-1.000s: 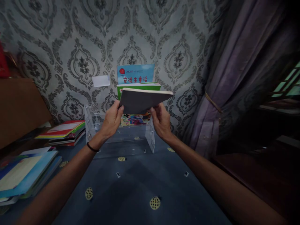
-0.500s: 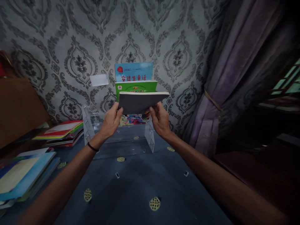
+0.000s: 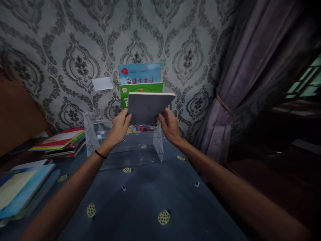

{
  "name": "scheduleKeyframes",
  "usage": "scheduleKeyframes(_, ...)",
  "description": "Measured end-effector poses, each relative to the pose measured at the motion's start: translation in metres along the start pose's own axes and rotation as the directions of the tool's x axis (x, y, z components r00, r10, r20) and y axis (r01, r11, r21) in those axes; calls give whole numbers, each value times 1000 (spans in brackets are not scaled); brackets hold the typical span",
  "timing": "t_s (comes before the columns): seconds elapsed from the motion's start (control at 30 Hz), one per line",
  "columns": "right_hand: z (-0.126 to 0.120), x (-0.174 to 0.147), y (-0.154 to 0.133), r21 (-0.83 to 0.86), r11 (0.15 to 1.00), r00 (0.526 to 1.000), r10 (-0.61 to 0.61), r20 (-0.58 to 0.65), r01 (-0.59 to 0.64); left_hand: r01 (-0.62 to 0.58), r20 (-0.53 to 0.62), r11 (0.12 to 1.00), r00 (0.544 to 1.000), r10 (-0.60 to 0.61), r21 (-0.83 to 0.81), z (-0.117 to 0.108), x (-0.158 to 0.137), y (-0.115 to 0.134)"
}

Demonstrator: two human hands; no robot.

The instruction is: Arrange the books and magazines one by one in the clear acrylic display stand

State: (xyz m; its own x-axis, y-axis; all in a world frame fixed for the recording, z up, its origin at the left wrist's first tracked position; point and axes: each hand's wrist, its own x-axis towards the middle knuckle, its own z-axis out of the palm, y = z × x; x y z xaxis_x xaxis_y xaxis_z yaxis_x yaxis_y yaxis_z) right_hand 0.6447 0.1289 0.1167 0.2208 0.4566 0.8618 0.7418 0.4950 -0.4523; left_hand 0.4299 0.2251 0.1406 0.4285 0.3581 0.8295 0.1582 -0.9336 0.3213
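At the rack [image 3: 157, 144], my left hand [image 3: 118, 126] and right hand [image 3: 171, 126] pinch the gray book [image 3: 148, 107], green book [image 3: 142, 87] on far side.

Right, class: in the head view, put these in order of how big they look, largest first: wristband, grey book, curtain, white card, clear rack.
1. Curtain
2. Clear rack, partly covered
3. Grey book
4. White card
5. Wristband

This ranks size in the picture only; true sizes may differ with nearness to the camera.
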Motion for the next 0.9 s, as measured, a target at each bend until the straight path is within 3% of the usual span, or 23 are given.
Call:
scheduleKeyframes(0.27,-5,4,19,-155,986,998,-47,41,53,16,22,979,1000,-21,205,-3,13,-5)
scheduleKeyframes(0.6,4,7,26,-194,978,996,80,36,-71,157,69,951,981,-181,267,-2,3,-7)
scheduleKeyframes(0.9,3,9,16,-249,954,982,184,49,-166,153,104,914,973,-206,376,-2,5,-5)
